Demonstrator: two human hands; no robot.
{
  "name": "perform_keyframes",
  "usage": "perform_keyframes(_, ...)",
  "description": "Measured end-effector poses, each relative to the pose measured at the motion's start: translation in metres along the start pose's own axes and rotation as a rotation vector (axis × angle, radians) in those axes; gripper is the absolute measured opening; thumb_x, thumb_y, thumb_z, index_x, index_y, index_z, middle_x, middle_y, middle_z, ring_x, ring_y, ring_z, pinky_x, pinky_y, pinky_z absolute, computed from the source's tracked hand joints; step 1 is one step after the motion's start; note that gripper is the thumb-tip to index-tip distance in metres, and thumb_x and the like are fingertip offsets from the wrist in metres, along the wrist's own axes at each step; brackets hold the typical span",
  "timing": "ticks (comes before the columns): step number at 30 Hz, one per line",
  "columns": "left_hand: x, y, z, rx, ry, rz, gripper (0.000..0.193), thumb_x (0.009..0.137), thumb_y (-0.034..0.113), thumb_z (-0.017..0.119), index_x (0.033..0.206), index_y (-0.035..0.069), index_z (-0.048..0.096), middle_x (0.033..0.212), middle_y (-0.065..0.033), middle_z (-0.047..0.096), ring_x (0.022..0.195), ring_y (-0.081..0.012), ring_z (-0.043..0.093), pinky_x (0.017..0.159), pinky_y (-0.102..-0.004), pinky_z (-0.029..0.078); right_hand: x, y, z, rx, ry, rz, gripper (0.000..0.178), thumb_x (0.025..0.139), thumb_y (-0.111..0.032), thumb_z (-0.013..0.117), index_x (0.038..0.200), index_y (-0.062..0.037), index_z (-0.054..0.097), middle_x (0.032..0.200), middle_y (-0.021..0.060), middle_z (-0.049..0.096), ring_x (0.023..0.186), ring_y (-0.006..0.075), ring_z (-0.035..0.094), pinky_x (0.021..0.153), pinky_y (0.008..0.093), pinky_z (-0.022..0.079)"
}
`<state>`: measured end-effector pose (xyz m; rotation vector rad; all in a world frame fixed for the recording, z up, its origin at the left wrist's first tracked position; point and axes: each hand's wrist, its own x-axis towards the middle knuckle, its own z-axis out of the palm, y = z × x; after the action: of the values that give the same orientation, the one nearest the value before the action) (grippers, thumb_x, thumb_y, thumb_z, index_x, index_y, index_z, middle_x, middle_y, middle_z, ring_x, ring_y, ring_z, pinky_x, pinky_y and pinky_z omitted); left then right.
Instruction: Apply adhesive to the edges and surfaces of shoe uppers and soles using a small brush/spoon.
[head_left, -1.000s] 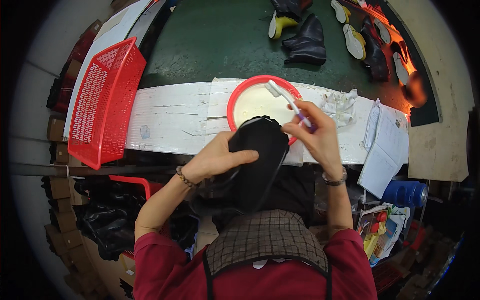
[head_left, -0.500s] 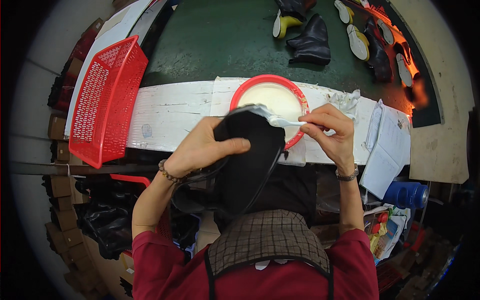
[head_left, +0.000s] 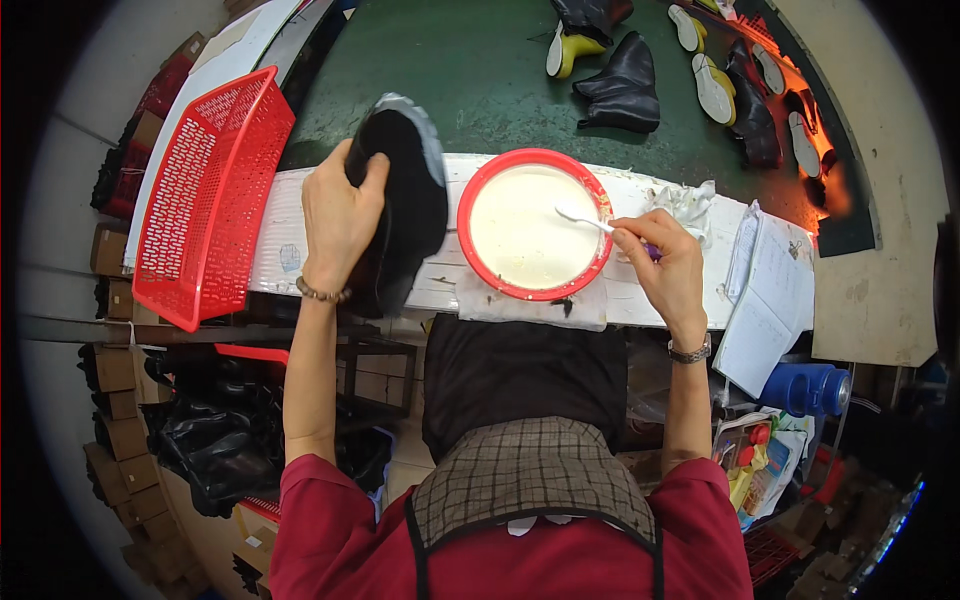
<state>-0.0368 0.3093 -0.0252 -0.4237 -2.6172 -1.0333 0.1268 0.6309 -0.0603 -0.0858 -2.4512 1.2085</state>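
Observation:
My left hand point(head_left: 340, 215) grips a black boot point(head_left: 405, 190), thumb across its bottom face. A wet whitish coating runs along the boot's toe edge; its shaft hangs down past my wrist. In my right hand point(head_left: 662, 262) is a toothbrush point(head_left: 585, 218) with a white neck and a purple bit at the handle. Its head is over the cream-coloured liquid point(head_left: 530, 240) in a red round bowl point(head_left: 477, 262); whether it touches the liquid I cannot tell. The bowl stands on a white board point(head_left: 435, 283), between my hands.
At left stands a red perforated basket point(head_left: 205, 200). Black boots point(head_left: 622, 85) and pale-soled ones point(head_left: 714, 88) lie on the green surface point(head_left: 440, 70), some under an orange glow. Crumpled tissue point(head_left: 690, 205), papers point(head_left: 770, 300) and a blue jug point(head_left: 805, 388) are at right. More black boots point(head_left: 215, 425) hang lower left.
My left hand has carried the boot left and away from the bowl, tilting it more upright. The toothbrush has left the boot's edge and is over the bowl.

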Motion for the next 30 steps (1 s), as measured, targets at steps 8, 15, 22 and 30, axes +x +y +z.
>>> perform_keyframes(8, -0.045, -0.072, 0.029, -0.158, -0.219, -0.108, 0.109, 0.081, 0.035, 0.086, 0.159, 0.002, 0.018, 0.156, -0.0282, 0.032, 0.145, -0.0419, 0.034, 0.117, -0.0489, 0.034, -0.012, 0.008, -0.001, -0.476, -0.035, -0.032, 0.011, 0.088, -0.021, 0.076, 0.087, -0.01, 0.076, 0.077, 0.0045, 0.063, 0.067, 0.0248, 0.065, 0.059, 0.0365, 0.048)
perform_keyframes(15, -0.098, -0.064, 0.01, 0.328, -0.557, 0.006, 0.136, 0.059, 0.032, 0.092, 0.164, 0.016, 0.006, 0.16, -0.0345, 0.019, 0.144, -0.0534, 0.029, 0.106, -0.0702, 0.033, -0.012, 0.01, 0.003, -0.302, 0.017, 0.034, 0.016, 0.088, -0.023, 0.076, 0.09, -0.0075, 0.077, 0.079, 0.007, 0.065, 0.067, 0.0252, 0.065, 0.06, 0.0357, 0.048)
perform_keyframes(22, -0.102, -0.065, 0.014, 0.496, -0.541, -0.039, 0.11, 0.064, 0.001, 0.073, 0.16, 0.018, 0.021, 0.159, -0.0308, 0.023, 0.138, -0.0546, 0.034, 0.105, -0.0609, 0.042, -0.017, 0.022, -0.006, -0.316, -0.004, 0.062, 0.015, 0.088, -0.018, 0.077, 0.091, -0.0039, 0.077, 0.078, 0.0101, 0.065, 0.066, 0.0247, 0.062, 0.06, 0.0338, 0.046)
perform_keyframes(30, -0.105, -0.082, -0.005, -0.153, -0.055, -0.14, 0.074, 0.073, -0.021, 0.048, 0.144, 0.001, 0.05, 0.135, -0.0247, 0.06, 0.131, -0.0407, 0.055, 0.109, -0.0433, 0.044, -0.03, 0.047, -0.007, -0.019, 0.07, 0.174, 0.014, 0.091, -0.012, 0.074, 0.099, -0.0004, 0.076, 0.079, 0.008, 0.064, 0.067, 0.0165, 0.057, 0.06, 0.0306, 0.044)
